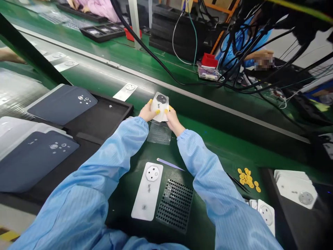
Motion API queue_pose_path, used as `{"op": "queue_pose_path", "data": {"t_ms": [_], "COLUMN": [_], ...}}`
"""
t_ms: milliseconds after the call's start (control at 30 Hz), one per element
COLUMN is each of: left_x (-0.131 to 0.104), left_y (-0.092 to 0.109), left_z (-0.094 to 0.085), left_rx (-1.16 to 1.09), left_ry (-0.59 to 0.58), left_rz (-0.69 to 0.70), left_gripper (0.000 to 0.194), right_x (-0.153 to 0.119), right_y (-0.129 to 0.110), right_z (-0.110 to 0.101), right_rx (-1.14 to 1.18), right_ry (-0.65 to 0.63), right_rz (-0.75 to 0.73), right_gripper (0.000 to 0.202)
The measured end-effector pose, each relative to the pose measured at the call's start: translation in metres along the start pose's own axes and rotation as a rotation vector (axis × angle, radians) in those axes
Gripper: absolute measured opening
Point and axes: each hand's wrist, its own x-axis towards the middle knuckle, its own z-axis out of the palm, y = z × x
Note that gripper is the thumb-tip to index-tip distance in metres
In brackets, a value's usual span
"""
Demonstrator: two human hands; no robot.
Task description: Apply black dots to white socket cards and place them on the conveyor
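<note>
I have the left hand (147,111) and right hand (173,119) clamped on opposite sides of a white rectangular card (162,108) with a dark rounded patch (161,99), over the green bench (140,152), near a clear patterned plastic sheet (159,134)

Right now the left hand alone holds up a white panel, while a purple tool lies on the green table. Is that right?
No: both the left hand and the right hand hold the white panel, as the head view shows. The purple tool does lie on the green table.
</note>
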Motion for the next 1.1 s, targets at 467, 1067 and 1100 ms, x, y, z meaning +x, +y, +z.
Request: {"op": "queue_pose_path", "data": {"t_ms": [467,1067,1100], "left_x": [-0.141,-0.279,-0.283], "left_y": [-0.057,-0.061,-0.06], "left_z": [-0.029,0.01,0.013], "left_rx": [0.61,0.157,0.084], "left_ry": [-0.005,0.042,0.038], "left_rz": [-0.133,0.127,0.076], "left_gripper": [0.057,0.037,0.034], "right_x": [-0.112,-0.224,-0.22], "right_y": [-0.018,0.027,0.028], "right_z": [0.081,-0.024,-0.023], "right_rx": [-0.363,-1.086,-1.05], "right_ry": [-0.4,-0.518,-0.524], "right_rz": [0.059,-0.417,-0.421], "right_gripper": [0.019,0.036,0.038]}}
